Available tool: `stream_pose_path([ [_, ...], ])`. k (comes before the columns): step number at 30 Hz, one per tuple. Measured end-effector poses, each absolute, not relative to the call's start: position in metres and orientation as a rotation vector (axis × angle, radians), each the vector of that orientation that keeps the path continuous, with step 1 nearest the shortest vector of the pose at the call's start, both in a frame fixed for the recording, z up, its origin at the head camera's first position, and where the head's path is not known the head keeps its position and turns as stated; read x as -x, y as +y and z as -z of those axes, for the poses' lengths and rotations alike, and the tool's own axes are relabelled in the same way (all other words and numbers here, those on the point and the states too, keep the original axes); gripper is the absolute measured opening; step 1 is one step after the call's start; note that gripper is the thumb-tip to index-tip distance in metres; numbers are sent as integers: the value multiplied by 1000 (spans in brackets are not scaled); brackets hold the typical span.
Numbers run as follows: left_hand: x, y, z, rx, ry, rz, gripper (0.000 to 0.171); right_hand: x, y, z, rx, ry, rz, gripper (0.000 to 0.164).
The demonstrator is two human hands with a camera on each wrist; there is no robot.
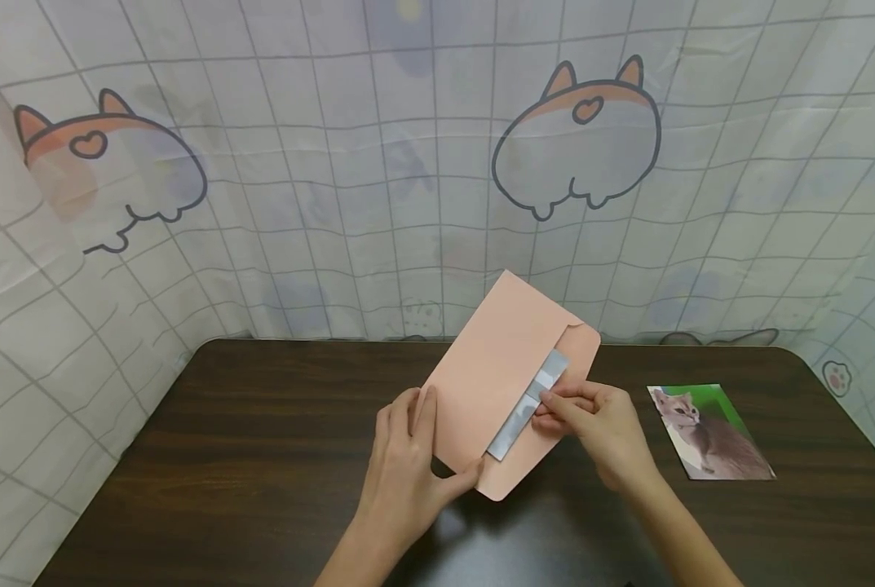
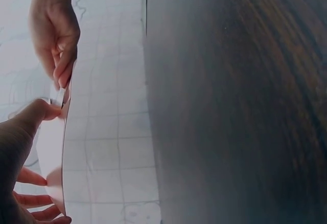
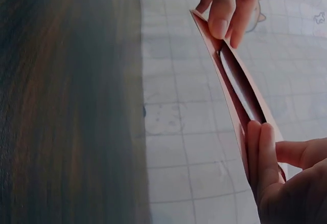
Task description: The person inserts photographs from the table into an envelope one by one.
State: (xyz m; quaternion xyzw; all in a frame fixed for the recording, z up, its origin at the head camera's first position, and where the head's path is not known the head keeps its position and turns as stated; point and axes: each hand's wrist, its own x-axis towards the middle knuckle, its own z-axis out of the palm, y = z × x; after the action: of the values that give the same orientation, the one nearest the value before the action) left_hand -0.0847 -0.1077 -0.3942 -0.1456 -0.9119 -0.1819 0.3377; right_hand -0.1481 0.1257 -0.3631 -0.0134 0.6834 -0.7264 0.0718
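Observation:
A pink envelope (image 1: 488,359) is held tilted above the table, its opening and flap toward the lower right. A grey-and-white photo or card (image 1: 512,430) sits mostly inside, with a narrow strip showing along the opening. My left hand (image 1: 408,469) grips the envelope's lower left edge, thumb on the front near the opening's lower corner. The thumb and fingers of my right hand (image 1: 604,424) pinch the card's exposed edge at the opening. In the right wrist view the envelope's mouth gapes, with the card's pale edge (image 3: 240,88) inside.
A photo of a cat (image 1: 716,440) on a green background lies on the dark wooden table (image 1: 224,456), right of my right hand. Behind the table hangs a white grid-patterned curtain (image 1: 349,204) with cartoon animal drawings.

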Motion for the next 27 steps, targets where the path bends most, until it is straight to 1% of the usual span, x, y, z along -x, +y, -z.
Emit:
stream_pose_path([
  [5, 85, -107, 394, 391, -2391, 484, 98, 147, 123, 364, -39, 2021, 2227, 27],
  [10, 84, -105, 393, 397, -2398, 471, 97, 146, 119, 364, -90, 2021, 2250, 26],
  [20, 82, -102, 393, 401, -2382, 479, 97, 143, 113, 367, -100, 1992, 2282, 21],
  [27, 82, -103, 393, 390, -2384, 487, 96, 143, 113, 366, -59, 1997, 2293, 26],
])
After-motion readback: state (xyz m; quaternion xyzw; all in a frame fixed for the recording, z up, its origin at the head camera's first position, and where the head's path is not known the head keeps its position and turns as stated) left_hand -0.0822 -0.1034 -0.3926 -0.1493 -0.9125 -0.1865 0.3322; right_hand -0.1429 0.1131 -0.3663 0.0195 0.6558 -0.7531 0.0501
